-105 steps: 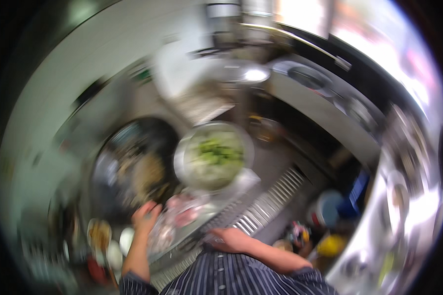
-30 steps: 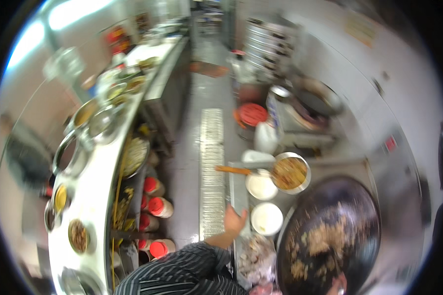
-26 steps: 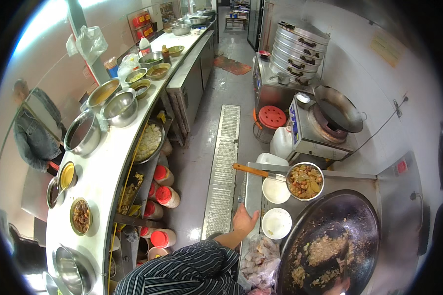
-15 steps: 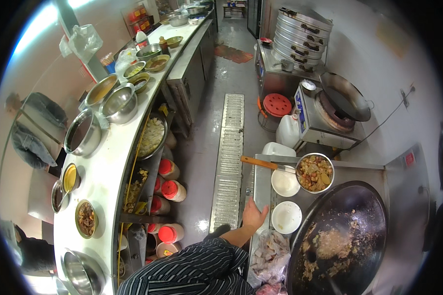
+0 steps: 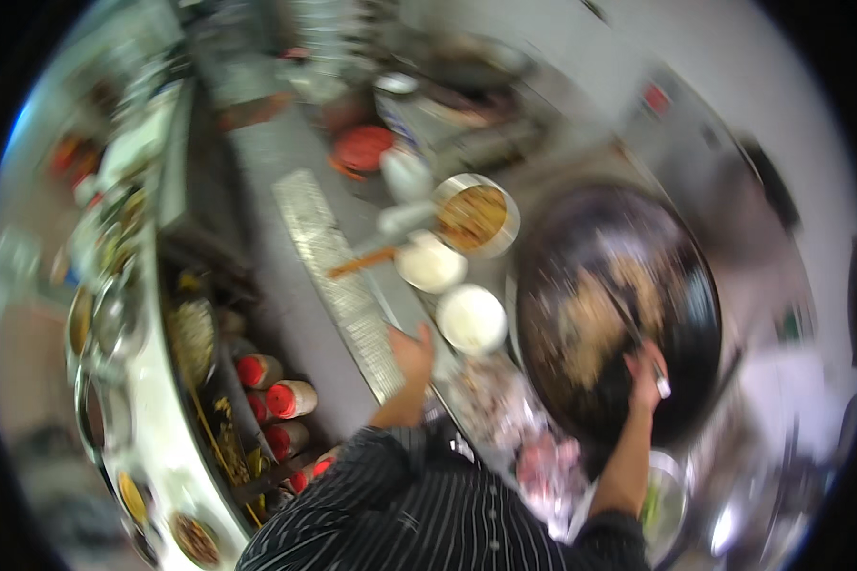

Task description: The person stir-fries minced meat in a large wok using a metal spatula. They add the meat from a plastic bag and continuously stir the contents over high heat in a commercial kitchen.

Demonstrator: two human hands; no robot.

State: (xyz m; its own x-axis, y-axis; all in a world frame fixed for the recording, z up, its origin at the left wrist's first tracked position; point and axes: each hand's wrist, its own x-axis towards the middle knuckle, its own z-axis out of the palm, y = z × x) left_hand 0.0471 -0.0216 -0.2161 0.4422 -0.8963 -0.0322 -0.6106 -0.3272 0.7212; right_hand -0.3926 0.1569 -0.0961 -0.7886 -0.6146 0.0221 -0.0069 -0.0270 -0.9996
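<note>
The view is motion-blurred. My right hand (image 5: 646,373) is closed around the handle of a long metal utensil (image 5: 627,328) that reaches into a big black wok (image 5: 619,314) full of browned food. My left hand (image 5: 411,350) rests with fingers spread on the edge of the steel cooktop, just left of a white bowl (image 5: 471,319). A second white bowl (image 5: 430,263) and a metal bowl of fried food (image 5: 476,214) stand beyond it. A wooden-handled tool (image 5: 364,261) sticks out over the floor.
A floor drain grate (image 5: 338,276) runs along the aisle. Red-capped bottles (image 5: 274,385) lie on a shelf under the long left counter (image 5: 152,409), which holds several metal bowls. A red lid (image 5: 364,147) lies farther off. Plates of ingredients (image 5: 505,404) sit near my body.
The view has swung right and blurred, so the wok sits nearer the centre. My right hand with the utensil has come fully into view. My left hand stays at the cooktop edge.
</note>
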